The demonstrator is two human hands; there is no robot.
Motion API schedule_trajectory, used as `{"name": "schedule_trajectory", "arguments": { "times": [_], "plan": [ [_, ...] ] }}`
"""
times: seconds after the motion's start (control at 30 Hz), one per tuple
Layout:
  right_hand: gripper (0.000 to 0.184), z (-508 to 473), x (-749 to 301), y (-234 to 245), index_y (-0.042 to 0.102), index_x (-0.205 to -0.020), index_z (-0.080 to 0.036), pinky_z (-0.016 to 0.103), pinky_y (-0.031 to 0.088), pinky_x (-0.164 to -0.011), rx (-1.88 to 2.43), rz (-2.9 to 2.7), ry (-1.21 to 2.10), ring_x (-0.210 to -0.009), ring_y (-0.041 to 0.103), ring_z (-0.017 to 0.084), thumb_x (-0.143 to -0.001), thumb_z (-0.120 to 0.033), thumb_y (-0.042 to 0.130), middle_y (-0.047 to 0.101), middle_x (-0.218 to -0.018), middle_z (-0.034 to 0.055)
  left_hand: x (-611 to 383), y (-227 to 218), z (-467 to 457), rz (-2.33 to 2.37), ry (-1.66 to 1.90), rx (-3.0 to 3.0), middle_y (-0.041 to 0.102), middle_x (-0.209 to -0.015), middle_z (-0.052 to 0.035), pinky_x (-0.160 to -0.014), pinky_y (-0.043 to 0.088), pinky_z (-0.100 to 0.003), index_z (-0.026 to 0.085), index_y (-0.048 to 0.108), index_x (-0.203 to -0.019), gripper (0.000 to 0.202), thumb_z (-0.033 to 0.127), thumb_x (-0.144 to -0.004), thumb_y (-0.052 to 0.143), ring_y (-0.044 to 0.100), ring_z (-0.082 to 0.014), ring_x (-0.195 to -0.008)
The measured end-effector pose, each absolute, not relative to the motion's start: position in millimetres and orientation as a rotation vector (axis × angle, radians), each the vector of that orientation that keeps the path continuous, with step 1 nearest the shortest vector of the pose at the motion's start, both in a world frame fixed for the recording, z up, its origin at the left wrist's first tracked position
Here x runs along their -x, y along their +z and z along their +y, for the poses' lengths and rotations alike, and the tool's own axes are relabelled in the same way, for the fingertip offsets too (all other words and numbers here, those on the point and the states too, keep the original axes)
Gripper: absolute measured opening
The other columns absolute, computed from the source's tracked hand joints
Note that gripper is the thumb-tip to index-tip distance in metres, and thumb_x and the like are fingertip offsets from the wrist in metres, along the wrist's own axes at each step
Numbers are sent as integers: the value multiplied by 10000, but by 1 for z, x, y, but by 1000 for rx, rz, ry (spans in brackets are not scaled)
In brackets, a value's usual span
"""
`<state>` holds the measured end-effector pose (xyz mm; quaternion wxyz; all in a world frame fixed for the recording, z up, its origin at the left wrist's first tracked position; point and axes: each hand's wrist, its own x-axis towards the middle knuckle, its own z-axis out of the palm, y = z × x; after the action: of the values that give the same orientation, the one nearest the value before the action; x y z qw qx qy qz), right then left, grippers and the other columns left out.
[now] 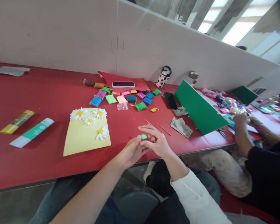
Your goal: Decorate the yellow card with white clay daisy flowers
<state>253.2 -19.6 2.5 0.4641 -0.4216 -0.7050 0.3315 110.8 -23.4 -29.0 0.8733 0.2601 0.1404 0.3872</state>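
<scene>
From the head view, your left hand [132,150] has the small, bright green, rounded lump of clay-like stuff [143,137] pinched between thumb and fingers, right over the front edge of the red tabletop [49,99]. Your right hand [157,141], coming out of a white sleeve [197,196], sits up against the left one with its fingers mostly stretched out over the lump; can't really tell how firmly it's touching it, if at all.

Left of your hands you've got a pale yellow paper sheet [84,140] lying flat, with four white-petalled, yellow-centred daisies [80,114] on it, three near the top and one lower right. Further left, a yellow tube [17,122] and a white-and-green tube [32,133] lie side by side, not touching.

Behind your hands there's a loose spread of small colourful packets [141,106], with a white-edged phone [123,84] on a red sheet [140,83] beyond them. Two thin pink sticks [163,128] lie just past your right hand, near some crumpled printed paper [181,127]. A big green board [198,109] leans at an angle to the right, and past it are a co-worker's hands [241,119], too small to make out what they're holding.
</scene>
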Motion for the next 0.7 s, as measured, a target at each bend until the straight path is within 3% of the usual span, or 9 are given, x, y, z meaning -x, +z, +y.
{"name": "schedule_trajectory", "arguments": {
  "times": [0.17, 0.33, 0.47, 0.63, 0.7],
  "plan": [
    [71, -19, -252, 1, 760, -837, -247, 384, 520, -933, 1089, -1644, 908, -1041, 647, 218, -799, -267, 703, 704, -1080, 57, -111, -21, -24, 326, 782, -528, 658, -1262, -95, -1089, 362, -429, 200, 726, -970, 508, 655, -757, 650, 499, -301, -1296],
    [394, -18, -255, 0, 693, -1129, -287, 421, 484, -996, 1112, -1701, 846, -1109, 621, 236, -741, -284, 761, 689, -1163, 54, -109, -25, -22, 359, 784, -468, 705, -1162, -59, -1074, 374, -390, 217, 722, -1005, 419, 577, -799, 663, 551, -252, -1237],
    [194, -19, -257, 0, 737, -973, -274, 417, 482, -1003, 1108, -1741, 706, -1084, 625, 221, -785, -234, 709, 679, -1136, 53, -109, -28, -21, 337, 758, -419, 723, -1102, -77, -1061, 381, -378, 193, 723, -974, 472, 622, -835, 581, 589, -237, -1176],
    [255, -17, -257, 2, 716, -1046, -284, 455, 435, -1060, 1058, -1815, 654, -1109, 625, 220, -793, -248, 710, 676, -1159, 53, -111, -29, -22, 320, 805, -398, 732, -1037, -50, -1033, 402, -349, 207, 717, -981, 327, 497, -845, 651, 618, -206, -1112],
    [219, -15, -257, 3, 717, -1022, -286, 495, 374, -1114, 1059, -1848, 554, -1081, 644, 216, -806, -256, 699, 691, -1140, 46, -110, -27, -21, 307, 789, -362, 726, -1062, -65, -1030, 405, -350, 198, 712, -1002, 380, 536, -869, 597, 616, -214, -1121]
  ]
}}
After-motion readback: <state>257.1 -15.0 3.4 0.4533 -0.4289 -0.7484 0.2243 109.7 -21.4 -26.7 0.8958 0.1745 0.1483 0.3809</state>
